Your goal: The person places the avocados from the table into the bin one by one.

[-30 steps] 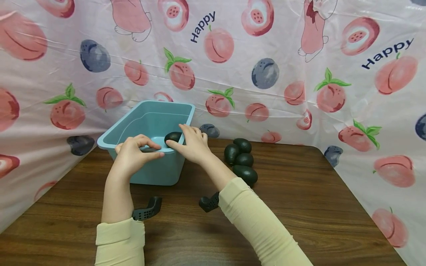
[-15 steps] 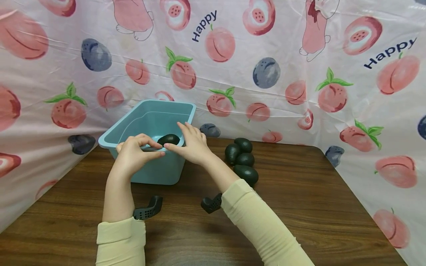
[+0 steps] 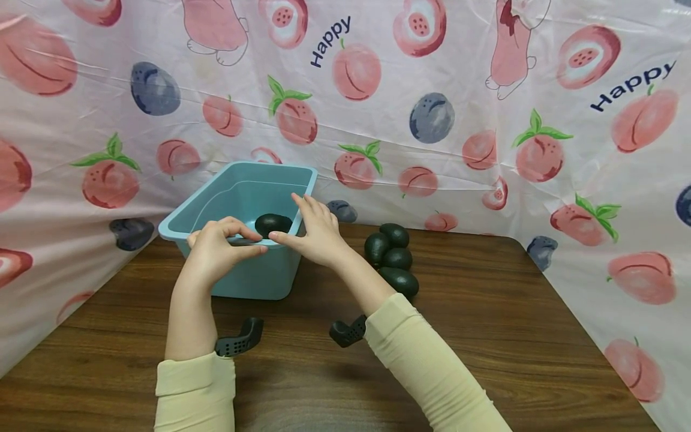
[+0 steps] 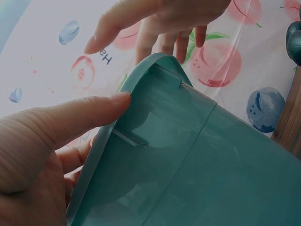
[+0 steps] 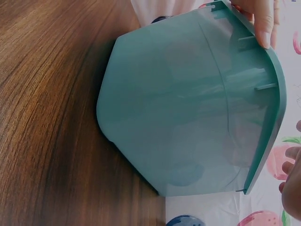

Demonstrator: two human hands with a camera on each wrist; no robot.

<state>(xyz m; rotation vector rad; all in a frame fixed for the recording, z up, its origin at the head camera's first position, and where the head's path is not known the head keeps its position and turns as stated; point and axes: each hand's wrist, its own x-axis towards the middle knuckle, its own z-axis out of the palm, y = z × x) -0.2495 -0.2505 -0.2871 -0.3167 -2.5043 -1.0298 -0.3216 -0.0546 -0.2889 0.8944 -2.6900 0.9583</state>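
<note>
In the head view my left hand (image 3: 213, 249) grips the near rim of a light blue plastic bin (image 3: 254, 273). Its thumb lies on the outside of the rim, and the fingers reach over the inner side, as the left wrist view also shows. One dark green avocado (image 3: 272, 225) lies inside the bin near the front right corner. My right hand (image 3: 320, 235) hangs over that corner with fingers spread and nothing held. The left wrist view shows this right hand (image 4: 174, 21) just above the rim; whether a fingertip touches it, I cannot tell.
Several avocados (image 3: 396, 259) sit clustered on the brown wooden table (image 3: 475, 336), to the right of the bin. A pink fruit-print sheet (image 3: 378, 120) hangs behind and along the sides. Black wrist mounts (image 3: 240, 339) project from both forearms.
The avocado in the bin has come away from my right fingers, shifting left and then settling. My right hand has drawn slightly right. The left hand keeps its hold on the rim.
</note>
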